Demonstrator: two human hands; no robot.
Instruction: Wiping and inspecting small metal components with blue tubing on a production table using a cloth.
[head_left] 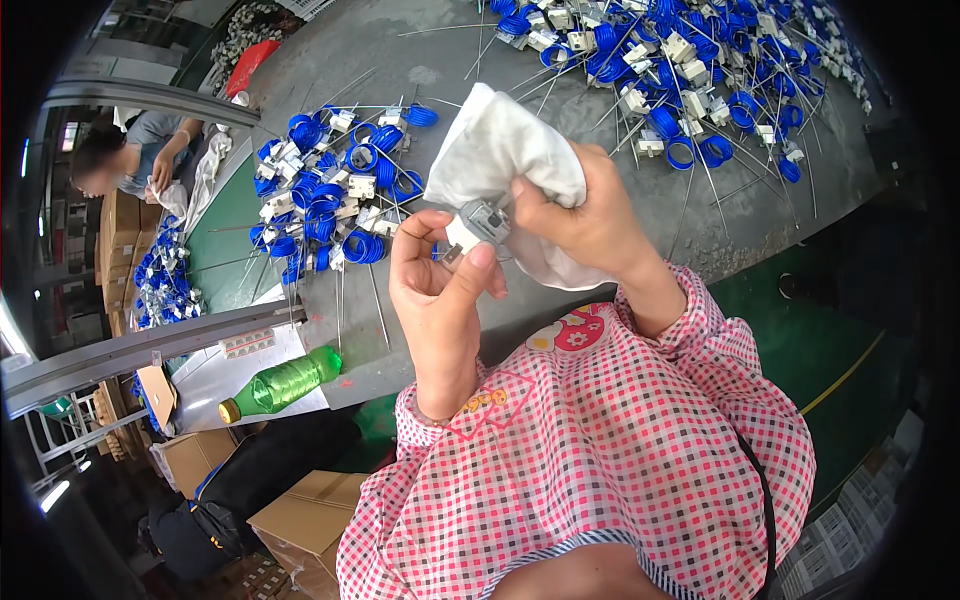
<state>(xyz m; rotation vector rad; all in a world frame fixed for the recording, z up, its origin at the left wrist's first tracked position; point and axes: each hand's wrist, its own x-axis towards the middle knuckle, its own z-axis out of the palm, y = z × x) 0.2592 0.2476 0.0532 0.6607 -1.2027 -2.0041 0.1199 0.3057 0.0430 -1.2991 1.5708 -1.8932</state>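
Grey bench [430,70], heaped with blue coils [362,247].
Left hand [435,295] pinches a part [485,222] between thumb and fingers; right hand [592,215] grips a white cloth [500,130] right beside it.

Head view | left lens of a head-worn fisheye pair | faces steeply down, upright, unmirrored | checked smock [590,430] nearest, filling the lower foreground | left hand [438,295] and right hand [592,215] close, around centre | grey tabletop [430,60] reaches toward the upper edge | co-worker [152,132] farther off, upper left | black rim, straight lines bowing near it
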